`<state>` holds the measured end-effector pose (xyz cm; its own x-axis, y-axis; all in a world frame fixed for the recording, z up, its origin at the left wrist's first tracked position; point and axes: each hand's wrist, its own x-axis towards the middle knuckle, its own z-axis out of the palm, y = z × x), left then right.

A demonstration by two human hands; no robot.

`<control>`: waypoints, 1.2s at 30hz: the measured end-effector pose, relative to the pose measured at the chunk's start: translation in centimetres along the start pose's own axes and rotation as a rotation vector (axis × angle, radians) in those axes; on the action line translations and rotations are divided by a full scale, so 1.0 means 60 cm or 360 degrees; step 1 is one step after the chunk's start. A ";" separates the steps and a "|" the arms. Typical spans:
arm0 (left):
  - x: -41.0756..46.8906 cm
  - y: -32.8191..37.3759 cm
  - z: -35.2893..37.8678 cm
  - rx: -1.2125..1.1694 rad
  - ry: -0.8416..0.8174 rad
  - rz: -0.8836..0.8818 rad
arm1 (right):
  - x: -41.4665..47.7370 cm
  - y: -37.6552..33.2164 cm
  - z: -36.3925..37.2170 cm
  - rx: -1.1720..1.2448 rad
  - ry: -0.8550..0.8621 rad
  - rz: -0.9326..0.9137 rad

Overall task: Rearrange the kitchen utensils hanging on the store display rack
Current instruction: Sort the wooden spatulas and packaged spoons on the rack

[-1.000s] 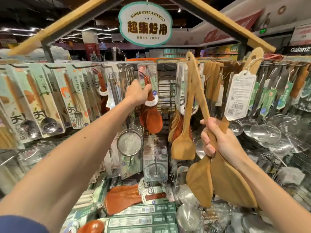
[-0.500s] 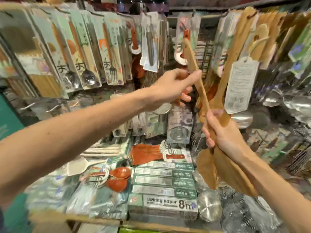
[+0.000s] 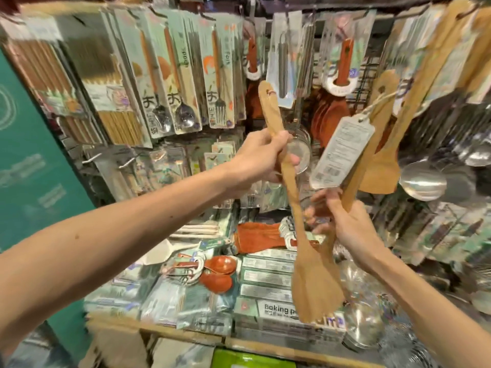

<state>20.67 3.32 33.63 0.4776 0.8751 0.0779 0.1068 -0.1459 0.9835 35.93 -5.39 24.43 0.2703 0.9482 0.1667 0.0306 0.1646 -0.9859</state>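
Both arms outstretched; left hand (image 3: 261,158) and right hand (image 3: 345,224) have fingers curled.

1. Timber-edged display shelf (image 3: 186,334) runs across the bottom, w/ a light wood front lip.
2. Centre: stack of pale green-and-white baking paper boxes (image 3: 268,280), lying flat.
3. Just left of the boxes: glossy red-brown wooden spoons (image 3: 218,272), touching each other.
4. Behind the boxes: flat red-brown wooden spatulas (image 3: 255,237) w/ white card bands.
5. Left: white plastic scoop (image 3: 156,254) & blurred clear-wrapped packs (image 3: 159,301).
6. Right end: round shiny steel pieces (image 3: 364,325), type unclear.
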 end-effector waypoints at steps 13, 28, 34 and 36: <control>0.012 -0.059 -0.040 -0.0059 0.0067 0.0034 | -0.030 -0.022 -0.045 -0.0182 0.0342 0.0129; -0.008 -0.057 0.104 0.0169 0.0225 0.0194 | -0.059 -0.041 -0.144 -0.0175 0.0293 0.0181; -0.023 -0.038 0.182 -0.0008 0.0182 0.0277 | -0.072 -0.049 -0.197 -0.0321 0.0247 0.0146; -0.027 -0.032 0.205 -0.0014 0.0201 0.0287 | -0.075 -0.054 -0.214 -0.0336 0.0208 0.0107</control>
<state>30.41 -3.47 29.64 0.3754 0.8860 0.2722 0.0217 -0.3021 0.9530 46.96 -13.70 26.69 0.4000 0.9098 0.1106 0.2051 0.0287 -0.9783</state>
